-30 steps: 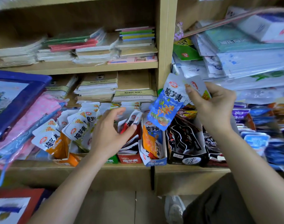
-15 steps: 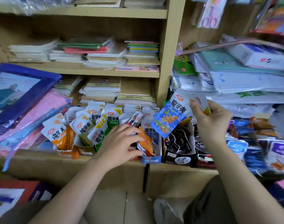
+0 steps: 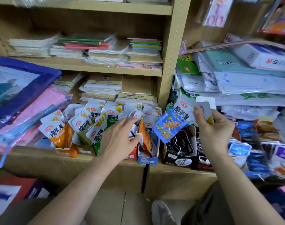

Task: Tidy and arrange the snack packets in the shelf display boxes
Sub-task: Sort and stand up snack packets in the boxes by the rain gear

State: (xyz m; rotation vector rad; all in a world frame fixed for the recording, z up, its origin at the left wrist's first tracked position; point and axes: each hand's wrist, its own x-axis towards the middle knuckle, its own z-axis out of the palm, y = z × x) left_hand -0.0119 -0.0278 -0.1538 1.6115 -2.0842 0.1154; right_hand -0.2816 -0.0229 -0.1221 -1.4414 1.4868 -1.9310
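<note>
Head view: over the last second the left hand (image 3: 120, 140) has slid a little to its right along the row of display boxes, and its fingertips now sit in the upright snack packets (image 3: 136, 116) of the red box (image 3: 130, 157), whereas before it lay more over the packets on its outer side. The right hand (image 3: 214, 129) has kept its place and its load. I read this as the left hand opening a slot while the right waits to feed packets in, so the sorting is mid-way: packets on the far side of the left hand fan out loosely. The left forearm reaches up and forward, palm down, fingers nearly straight across the packet tops, thumb tucked under a white packet edge. Whether that is a true pinch I cannot tell. The right hand is raised, palm toward the shelf (image 3: 41, 158), thumb clamping a blue packet (image 3: 169, 125) that hangs toward the left hand, with a white packet (image 3: 205, 109) behind it in the same grip. The blue box (image 3: 148, 161) stands between the two hands, just below the blue packet, and a black box (image 3: 179, 158) sits under the right hand.
</note>
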